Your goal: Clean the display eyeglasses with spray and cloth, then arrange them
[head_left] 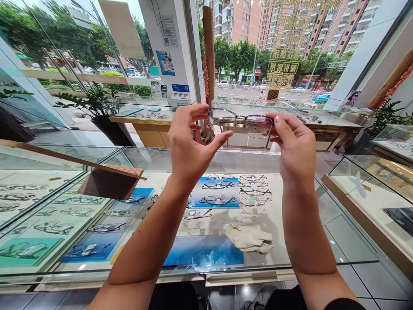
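I hold a pair of thin-framed glasses [240,121] up in front of me, above a glass display counter [342,241]. My left hand [189,144] pinches the left end of the frame between thumb and fingers. My right hand [292,144] grips the right end in the same way. The lenses are clear and the street shows through them. On the counter below lies a crumpled pale cloth [249,238], untouched.
Under the glass lie several rows of glasses [237,189] on blue and white pads. A wooden stand [109,181] sits on the counter at the left. More glass cases stand at the right [380,185] and behind [290,110], with potted plants [97,103] by the window.
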The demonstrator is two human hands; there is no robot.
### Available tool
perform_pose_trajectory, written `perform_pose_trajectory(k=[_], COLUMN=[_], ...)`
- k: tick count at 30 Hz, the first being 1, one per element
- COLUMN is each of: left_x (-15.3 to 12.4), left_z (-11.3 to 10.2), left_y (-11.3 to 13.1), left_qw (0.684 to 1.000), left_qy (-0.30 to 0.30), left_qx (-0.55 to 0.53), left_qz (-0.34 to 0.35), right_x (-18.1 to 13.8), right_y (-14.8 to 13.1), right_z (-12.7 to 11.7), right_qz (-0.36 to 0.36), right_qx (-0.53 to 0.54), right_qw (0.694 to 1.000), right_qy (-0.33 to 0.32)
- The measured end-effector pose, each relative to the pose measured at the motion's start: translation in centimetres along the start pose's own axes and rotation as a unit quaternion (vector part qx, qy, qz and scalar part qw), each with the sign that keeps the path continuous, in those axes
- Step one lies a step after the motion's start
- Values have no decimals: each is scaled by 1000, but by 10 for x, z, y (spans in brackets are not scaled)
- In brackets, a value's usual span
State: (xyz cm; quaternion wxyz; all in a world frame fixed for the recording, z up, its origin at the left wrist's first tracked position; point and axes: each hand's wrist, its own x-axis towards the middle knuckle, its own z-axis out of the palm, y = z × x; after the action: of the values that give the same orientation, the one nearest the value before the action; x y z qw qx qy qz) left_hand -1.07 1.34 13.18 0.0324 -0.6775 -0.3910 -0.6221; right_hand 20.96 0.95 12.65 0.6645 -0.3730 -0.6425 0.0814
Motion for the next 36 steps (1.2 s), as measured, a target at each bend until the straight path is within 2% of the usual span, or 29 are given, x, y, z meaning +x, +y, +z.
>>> perform_pose_trajectory(k=[5, 9, 12, 15, 18, 23, 26, 32, 36], left_x=[2, 5, 8, 8, 7, 7, 8, 7, 5], left_z=[-2, -6, -10, -13, -16, -18, -15, -7, -13], left_y=[-1, 2, 4, 7, 7, 6, 3, -12, -9], left_qw=[1000, 998, 995, 992, 989, 990, 984, 954, 950], left_qy=[-4, -53, -89, -99, -107, -128, -148, -171, -172], left_qx=[2, 8, 9, 16, 20, -26, -92, -236, -252], left_qz=[-7, 23, 49, 73, 96, 62, 39, 67, 68], right_x=[1, -1, -2, -3, -2, 3, 4, 3, 1], right_y=[-3, -16, -24, -25, -24, -19, -13, -9, -14], right_z=[-1, -2, -3, -3, -3, -6, -6, -3, -3], right_qz=[1, -34, -50, -51, -48, -28, 24, 124, 141], right_qx=[-15, -68, -109, -112, -104, -38, 19, 149, 169], right_qw=[1000, 997, 992, 987, 984, 982, 977, 943, 937], right_qy=[-2, 2, -47, -104, -134, -182, -212, -270, -270])
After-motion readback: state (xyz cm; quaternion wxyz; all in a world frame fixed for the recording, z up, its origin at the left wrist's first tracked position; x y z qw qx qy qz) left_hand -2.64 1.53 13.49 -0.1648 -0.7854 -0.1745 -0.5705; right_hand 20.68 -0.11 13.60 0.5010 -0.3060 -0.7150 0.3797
